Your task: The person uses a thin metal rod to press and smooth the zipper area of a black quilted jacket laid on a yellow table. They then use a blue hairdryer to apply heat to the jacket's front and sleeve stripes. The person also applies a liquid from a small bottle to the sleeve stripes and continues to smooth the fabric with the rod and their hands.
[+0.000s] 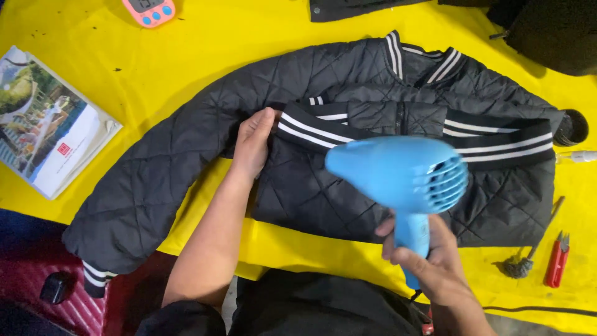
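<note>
Jacket (311,186) lies under flat left hand (254,144); right hand (429,261) grips blurred, seemingly blue hairdryer (401,177).

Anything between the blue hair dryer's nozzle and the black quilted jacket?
Nothing visible. The right hand holds the blue plastic hair dryer directly over the black quilted jacket; the left hand rests off to the side, on the striped hem.

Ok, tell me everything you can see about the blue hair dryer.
The hair dryer is light blue, smooth plastic by its look, with a rounded barrel and a straight handle. The slotted intake grille on its back end faces right; the nozzle points left, slightly blurred. The right hand grips the handle from below, holding it above the folded black quilted jacket without touching it. A dark cord leaves the handle's base. Whether it is running cannot be told.
</note>
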